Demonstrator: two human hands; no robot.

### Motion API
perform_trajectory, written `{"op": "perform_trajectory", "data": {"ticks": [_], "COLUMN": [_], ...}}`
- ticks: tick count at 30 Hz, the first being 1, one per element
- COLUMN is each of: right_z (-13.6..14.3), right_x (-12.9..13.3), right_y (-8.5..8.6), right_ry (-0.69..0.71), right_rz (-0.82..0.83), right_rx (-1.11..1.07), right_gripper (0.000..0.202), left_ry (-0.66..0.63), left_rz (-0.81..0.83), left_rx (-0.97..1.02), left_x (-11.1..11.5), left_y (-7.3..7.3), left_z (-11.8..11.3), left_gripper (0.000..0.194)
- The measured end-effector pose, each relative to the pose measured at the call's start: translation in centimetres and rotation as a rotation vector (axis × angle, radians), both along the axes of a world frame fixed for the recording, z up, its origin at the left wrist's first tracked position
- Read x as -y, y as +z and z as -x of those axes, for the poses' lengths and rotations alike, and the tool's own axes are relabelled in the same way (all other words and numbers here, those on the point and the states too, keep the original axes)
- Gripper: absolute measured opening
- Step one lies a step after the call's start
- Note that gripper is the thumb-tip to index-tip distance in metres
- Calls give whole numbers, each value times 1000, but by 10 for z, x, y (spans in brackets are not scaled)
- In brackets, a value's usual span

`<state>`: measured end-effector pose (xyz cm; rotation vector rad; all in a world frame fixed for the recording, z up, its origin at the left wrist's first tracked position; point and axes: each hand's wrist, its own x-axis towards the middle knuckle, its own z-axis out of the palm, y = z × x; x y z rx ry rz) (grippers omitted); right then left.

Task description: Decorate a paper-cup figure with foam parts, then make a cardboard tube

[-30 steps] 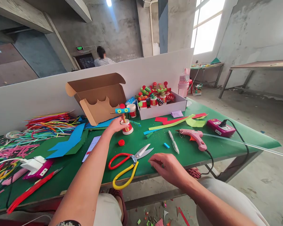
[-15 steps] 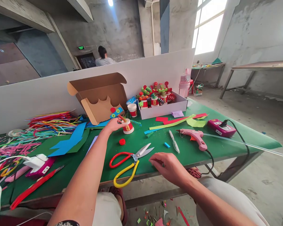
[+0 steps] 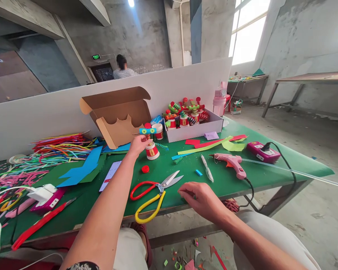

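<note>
A paper-cup figure (image 3: pixel 152 151) stands upside down on the green table, with a blue rolled-paper head (image 3: pixel 148 131), round eyes and a red ball on top. My left hand (image 3: pixel 140 144) pinches it at the coiled neck just under the head; the fingertips partly hide the coil. A green pipe-cleaner spring sticks out of the cup's right side. My right hand (image 3: pixel 198 197) rests at the table's front edge, fingers curled together, with nothing visible in it. Between the hands lie open-bladed scissors (image 3: pixel 159 189) with red and yellow handles. A red roll (image 3: pixel 145 169) sits behind them.
A white box (image 3: pixel 195 131) of similar figures stands at the back, beside stacked paper cups (image 3: pixel 158 131) and an open cardboard box (image 3: pixel 118 120). A pink glue gun (image 3: pixel 231 162) and power strip (image 3: pixel 263 152) lie right. Pipe cleaners (image 3: pixel 62 150) and a phone (image 3: pixel 109 175) lie left.
The figure's blue head has swung from leaning left to upright over the cup. My left hand has shifted slightly right and up to the neck. My right hand stays put.
</note>
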<state>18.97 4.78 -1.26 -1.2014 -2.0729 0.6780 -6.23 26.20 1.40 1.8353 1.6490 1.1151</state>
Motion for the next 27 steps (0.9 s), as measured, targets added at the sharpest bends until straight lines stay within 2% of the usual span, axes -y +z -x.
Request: {"op": "perform_trajectory", "data": {"ticks": [6, 12, 19, 27], "right_z": [-4, -5, -5, -5], "right_x": [0, 1, 1, 2], "right_y": [-3, -2, -1, -1], "right_ry": [-3, 5, 6, 7], "right_rz": [4, 4, 2, 4], "right_rx": [-17, -34, -26, -25], "right_gripper": [22, 22, 22, 22], "left_ry": [87, 111, 132, 120], "left_rz": [-18, -11, -34, -24], "left_rx": [-91, -262, -425, -443], "left_x": [-2, 2, 2, 6], "left_y": [2, 5, 3, 9], "left_z": [-8, -11, -19, -15], "left_gripper": [25, 17, 19, 26]}}
